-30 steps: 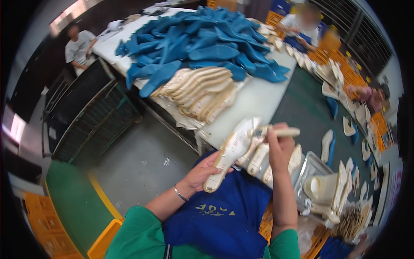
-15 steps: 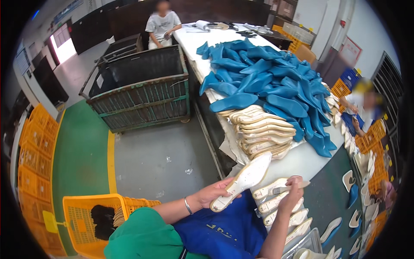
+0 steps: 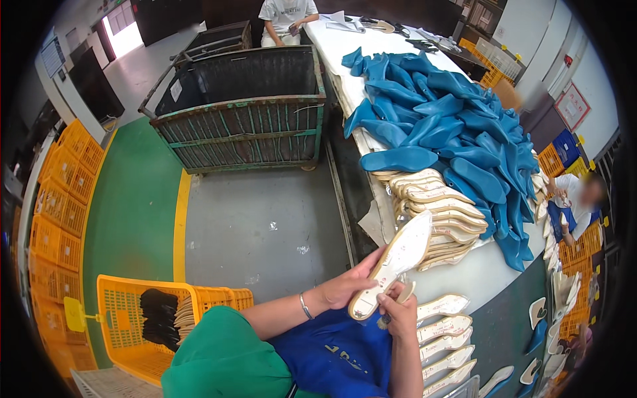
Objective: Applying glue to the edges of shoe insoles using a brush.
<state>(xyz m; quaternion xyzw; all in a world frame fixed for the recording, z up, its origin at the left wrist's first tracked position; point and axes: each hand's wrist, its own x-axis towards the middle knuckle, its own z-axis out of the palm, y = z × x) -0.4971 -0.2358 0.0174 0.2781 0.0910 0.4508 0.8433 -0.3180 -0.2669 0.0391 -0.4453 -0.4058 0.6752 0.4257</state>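
My left hand (image 3: 358,278) grips a white shoe insole board (image 3: 403,249) with a tan edge, tilted up in front of me, its heel end toward my body. In my right hand (image 3: 400,310) is a small brush (image 3: 407,292) with a pale handle, its dark bristles low beside the heel end; whether they touch it I cannot tell. A row of similar insole boards (image 3: 443,328) lies to the right of that hand. Beyond the held board stands a stack of insole boards (image 3: 438,199), next to a heap of blue shoe lasts (image 3: 431,126).
A yellow basket (image 3: 109,292) with black and tan pieces stands at lower left. Ahead is a rusty wheeled bin (image 3: 245,129). Orange crates (image 3: 56,232) line the left side. One person (image 3: 286,20) sits at the far table end, another (image 3: 570,205) works at right.
My right hand with the brush has moved left from above the row of boards to the heel end of the held board. The view has shifted, so the surroundings sit further right.
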